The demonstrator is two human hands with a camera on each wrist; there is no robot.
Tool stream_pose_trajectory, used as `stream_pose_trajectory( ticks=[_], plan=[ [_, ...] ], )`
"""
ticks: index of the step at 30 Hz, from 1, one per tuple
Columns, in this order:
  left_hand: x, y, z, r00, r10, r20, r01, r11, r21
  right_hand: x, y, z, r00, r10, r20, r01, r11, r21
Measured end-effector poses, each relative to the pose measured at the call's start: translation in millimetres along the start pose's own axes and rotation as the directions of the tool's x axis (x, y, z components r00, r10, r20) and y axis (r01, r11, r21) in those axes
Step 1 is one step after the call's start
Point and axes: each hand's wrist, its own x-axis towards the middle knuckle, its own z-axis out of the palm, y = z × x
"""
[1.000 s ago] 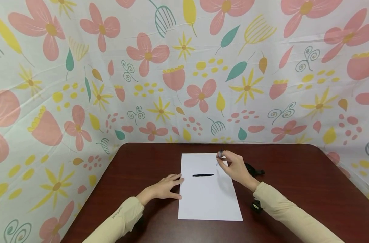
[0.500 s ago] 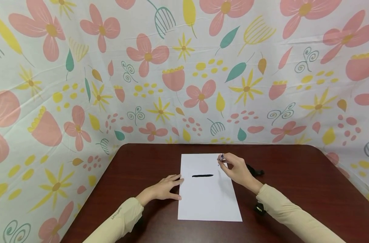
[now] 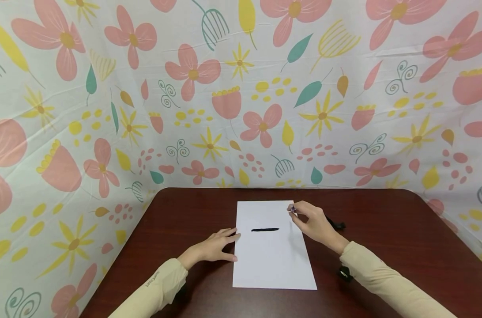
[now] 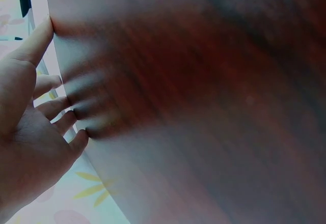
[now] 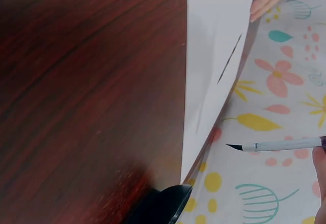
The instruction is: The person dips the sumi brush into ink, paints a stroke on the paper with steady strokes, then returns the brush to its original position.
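Note:
A white sheet of paper (image 3: 270,265) lies on the table with one thick black horizontal stroke (image 3: 265,229) across its upper half. My left hand (image 3: 211,247) rests at the sheet's left edge, fingers spread; the left wrist view also shows this hand (image 4: 30,112). Above the sheet's upper right corner, my right hand (image 3: 314,221) pinches a slim brush pen. In the right wrist view the brush pen (image 5: 285,145) has a pale barrel and a pointed black tip, which is apart from the paper. Only fingers of the right hand (image 5: 320,178) show there.
A black object (image 3: 337,225) stands on the dark wooden table (image 3: 185,207) behind my right wrist, partly hidden; the right wrist view shows a black curved-edged object (image 5: 160,206) close by. Floral cloth (image 3: 261,97) hangs behind the table and along its left side.
My right hand has drifted a little to the right and towards me with the brush pen. The left hand, paper and black stroke have stayed as they were.

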Motion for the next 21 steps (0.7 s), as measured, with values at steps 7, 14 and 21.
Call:
stream_pose_trajectory(
  ticks=[7,14,21],
  plan=[
    [-2.3,0.4,-2.0,1.000,0.003,0.005,-0.003,1.000,-0.030,-6.1,4.6,-2.8,0.995,-0.085,0.046,0.087,0.995,-0.047],
    [-1.5,-0.5,-0.7,1.000,0.006,0.001,-0.006,1.000,-0.017,-9.0,5.7,-5.5,0.993,-0.100,0.064,0.105,0.992,-0.076],
    [-0.4,-2.5,2.3,1.000,0.002,0.000,-0.002,1.000,-0.016,-15.6,9.5,-12.0,0.992,-0.075,0.101,0.082,0.994,-0.066]
  ],
)
